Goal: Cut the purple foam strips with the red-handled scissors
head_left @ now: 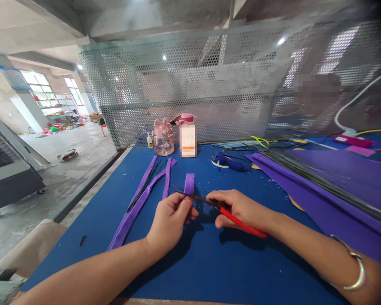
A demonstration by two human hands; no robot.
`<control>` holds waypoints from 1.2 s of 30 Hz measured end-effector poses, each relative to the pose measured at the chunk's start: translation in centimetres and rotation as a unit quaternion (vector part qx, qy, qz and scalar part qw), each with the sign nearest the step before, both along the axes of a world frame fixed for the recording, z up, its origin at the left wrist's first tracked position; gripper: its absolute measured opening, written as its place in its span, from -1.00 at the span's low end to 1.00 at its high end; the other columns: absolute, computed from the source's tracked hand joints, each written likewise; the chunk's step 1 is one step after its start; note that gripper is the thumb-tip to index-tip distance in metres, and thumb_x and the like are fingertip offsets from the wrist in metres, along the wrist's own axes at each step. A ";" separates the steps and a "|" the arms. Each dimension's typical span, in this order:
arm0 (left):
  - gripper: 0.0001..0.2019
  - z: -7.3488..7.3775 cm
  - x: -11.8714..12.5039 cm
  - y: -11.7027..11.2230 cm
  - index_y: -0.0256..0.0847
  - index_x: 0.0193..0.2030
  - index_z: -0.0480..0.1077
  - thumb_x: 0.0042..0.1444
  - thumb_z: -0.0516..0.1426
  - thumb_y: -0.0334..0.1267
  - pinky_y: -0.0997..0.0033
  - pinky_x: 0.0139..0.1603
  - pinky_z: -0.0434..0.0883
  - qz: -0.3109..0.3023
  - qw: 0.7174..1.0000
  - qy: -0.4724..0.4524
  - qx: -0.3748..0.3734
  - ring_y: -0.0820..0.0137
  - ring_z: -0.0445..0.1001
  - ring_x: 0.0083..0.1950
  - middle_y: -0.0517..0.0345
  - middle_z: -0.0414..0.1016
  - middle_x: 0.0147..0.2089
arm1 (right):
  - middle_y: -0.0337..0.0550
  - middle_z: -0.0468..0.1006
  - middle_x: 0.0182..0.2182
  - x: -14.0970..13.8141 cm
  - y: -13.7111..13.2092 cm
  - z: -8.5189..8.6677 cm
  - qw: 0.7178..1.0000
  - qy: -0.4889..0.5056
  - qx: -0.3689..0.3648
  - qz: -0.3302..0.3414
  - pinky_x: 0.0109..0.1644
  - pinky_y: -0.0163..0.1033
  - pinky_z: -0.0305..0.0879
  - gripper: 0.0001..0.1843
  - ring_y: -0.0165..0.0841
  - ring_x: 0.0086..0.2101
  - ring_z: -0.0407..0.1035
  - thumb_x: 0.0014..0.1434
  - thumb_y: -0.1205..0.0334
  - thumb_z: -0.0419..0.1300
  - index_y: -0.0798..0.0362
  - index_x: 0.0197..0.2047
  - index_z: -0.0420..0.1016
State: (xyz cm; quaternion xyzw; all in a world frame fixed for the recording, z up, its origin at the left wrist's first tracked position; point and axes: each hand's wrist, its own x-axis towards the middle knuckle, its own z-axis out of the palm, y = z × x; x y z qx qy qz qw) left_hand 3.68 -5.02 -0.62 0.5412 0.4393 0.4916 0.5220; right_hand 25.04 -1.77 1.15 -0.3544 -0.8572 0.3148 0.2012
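Note:
My left hand (169, 222) pinches the lower end of a short purple fabric strip (189, 183), which stands up from my fingers over the blue table (209, 262). My right hand (238, 209) is closed round red-handled scissors (241, 223). Their dark blades (193, 197) point left and cross the strip just above my left fingers. A silver bangle (355, 264) sits on my right wrist.
Longer purple strips (139, 203) with thin black rods lie to the left. A wide purple cloth (336, 199) and long black rods (320, 180) cover the right side. A pink bottle (163, 137), a pink-capped container (188, 135), a blue-wrapped object (230, 162) and a perforated metal screen (209, 84) stand at the back.

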 end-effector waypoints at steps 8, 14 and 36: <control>-0.67 0.0 0.1 0.2 -0.24 -0.40 0.41 0.11 0.20 0.02 0.51 -0.47 0.34 0.001 1.000 0.002 -0.002 0.49 0.39 -0.51 0.15 0.52 -0.51 | -0.20 0.47 -0.42 0.1 0.1 -0.1 0.999 -0.020 -0.014 -0.021 -0.40 -0.34 0.17 -0.48 -0.39 -0.46 0.24 0.14 -0.21 0.25 0.12 -0.18 0.52; -0.64 0.3 0.1 0.0 -0.25 -0.38 0.42 0.07 0.22 0.07 0.49 -0.46 0.36 0.002 1.000 -0.003 -0.017 0.44 0.44 -0.46 0.12 0.53 -0.48 | -0.21 0.47 -0.43 0.0 -0.1 0.4 1.000 -0.018 -0.002 -0.025 -0.40 -0.35 0.19 -0.56 -0.42 -0.47 0.22 0.16 -0.15 0.25 0.12 -0.23 0.50; -0.66 0.4 0.1 -0.1 -0.24 -0.42 0.41 0.09 0.21 0.04 0.49 -0.43 0.34 -0.005 1.000 0.003 -0.008 0.48 0.39 -0.50 0.18 0.49 -0.53 | -0.26 0.36 -0.41 0.1 -0.1 0.0 1.000 0.011 0.004 0.006 -0.41 -0.33 0.11 -0.25 -0.43 -0.47 0.12 0.04 -0.50 0.14 0.11 -0.20 0.44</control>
